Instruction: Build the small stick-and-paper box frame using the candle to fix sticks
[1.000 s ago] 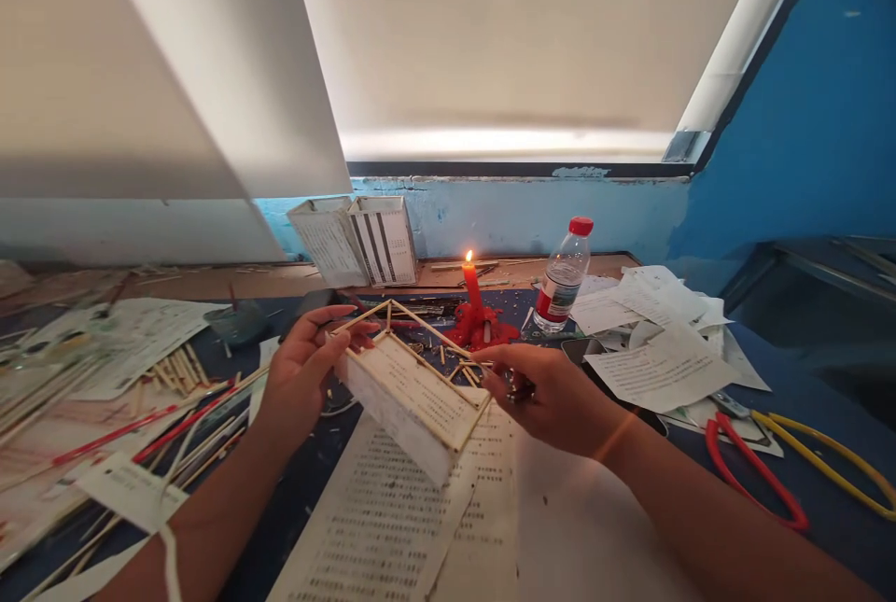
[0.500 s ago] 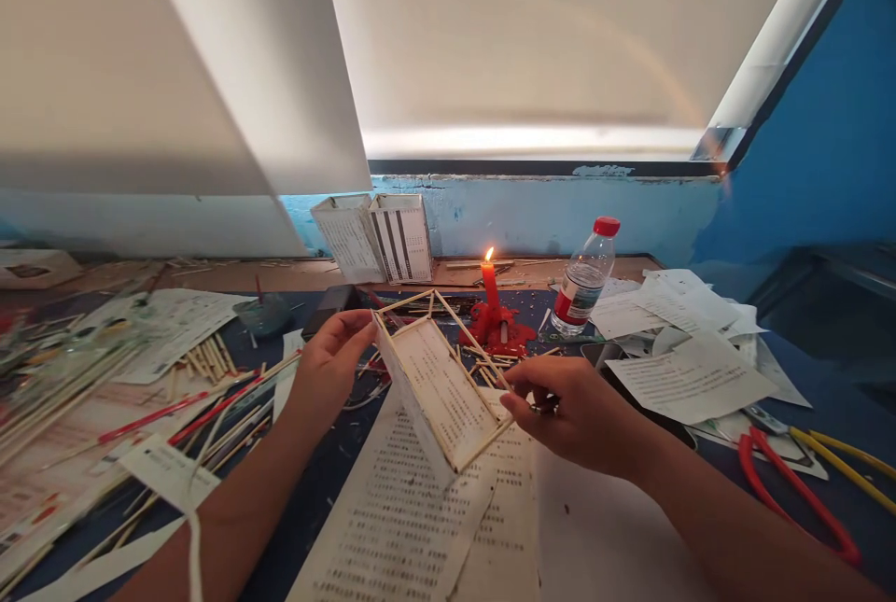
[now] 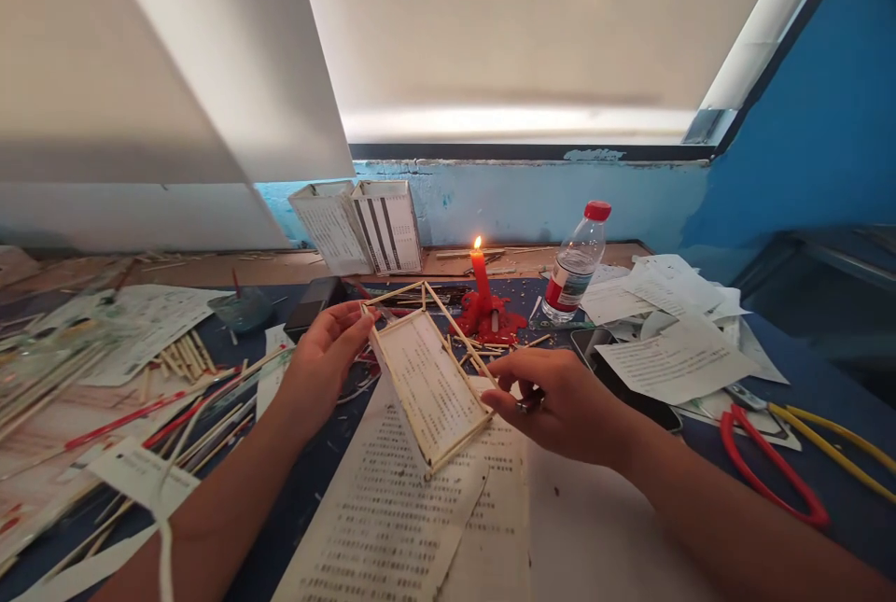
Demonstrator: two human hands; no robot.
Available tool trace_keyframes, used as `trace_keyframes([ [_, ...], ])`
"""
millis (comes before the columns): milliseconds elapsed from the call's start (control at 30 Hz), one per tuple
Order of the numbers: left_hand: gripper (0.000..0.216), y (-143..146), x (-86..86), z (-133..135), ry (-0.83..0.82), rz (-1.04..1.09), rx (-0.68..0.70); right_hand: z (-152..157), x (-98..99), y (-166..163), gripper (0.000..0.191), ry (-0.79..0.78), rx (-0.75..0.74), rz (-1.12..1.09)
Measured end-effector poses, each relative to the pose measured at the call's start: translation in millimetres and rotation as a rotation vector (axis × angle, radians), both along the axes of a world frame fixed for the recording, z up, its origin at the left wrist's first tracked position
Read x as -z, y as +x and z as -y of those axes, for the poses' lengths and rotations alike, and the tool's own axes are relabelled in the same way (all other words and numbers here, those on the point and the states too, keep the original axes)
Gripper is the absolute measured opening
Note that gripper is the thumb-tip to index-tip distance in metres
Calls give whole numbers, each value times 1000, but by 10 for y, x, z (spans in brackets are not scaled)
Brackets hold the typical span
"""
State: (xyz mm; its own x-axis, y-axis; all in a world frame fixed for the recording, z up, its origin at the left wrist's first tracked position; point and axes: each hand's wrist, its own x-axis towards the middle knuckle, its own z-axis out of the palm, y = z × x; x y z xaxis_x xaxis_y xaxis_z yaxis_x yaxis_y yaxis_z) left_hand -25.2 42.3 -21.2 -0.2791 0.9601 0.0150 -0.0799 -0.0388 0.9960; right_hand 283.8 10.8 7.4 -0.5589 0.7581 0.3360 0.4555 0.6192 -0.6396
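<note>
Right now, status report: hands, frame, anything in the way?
Left hand holding the frame at its left end; right hand pinching its right side. Frame tilted over printed sheets. Possible hazard: lit candle beyond it.

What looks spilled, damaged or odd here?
Red wax lies spread around the base of the lit candle, looking spilled. Small sticks lie scattered close by, untidy near a flame. A pale patch on the dark window frame may be chipped or smeared paint.
</note>
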Motion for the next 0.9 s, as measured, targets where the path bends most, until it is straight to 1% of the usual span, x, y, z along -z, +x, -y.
trace_keyframes([
  [67, 51, -17, -2, -12, 15, 6, 2, -12, 37, -9, 18, -18, 25, -21],
  [167, 54, -15, -16, -5, 3, -21, 23, -27, 75, -10, 20, -32, 38, -31],
  [333, 59, 46, -48, 62, -35, -169, 86, -25, 45, 2, 22, -39, 42, -15],
  [500, 81, 96, -48, 97, -51, -268, 102, 0, -6, -11, 28, -60, -23, -11],
  [600, 86, 85, -4, 86, -50, -324, 163, 10, -20, -14, 30, -41, -75, 22],
  [667, 89, 71, 31, 75, -51, -360, 201, 8, -28, -5, 31, -20, -83, 55],
  [800, 98, 75, 56, 88, -48, -374, 202, -14, -39, 22, 34, -26, -81, 137],
  [900, 111, 90, 42, 131, -16, -363, 289, -30, -31, 27, 41, -30, -105, 176],
])
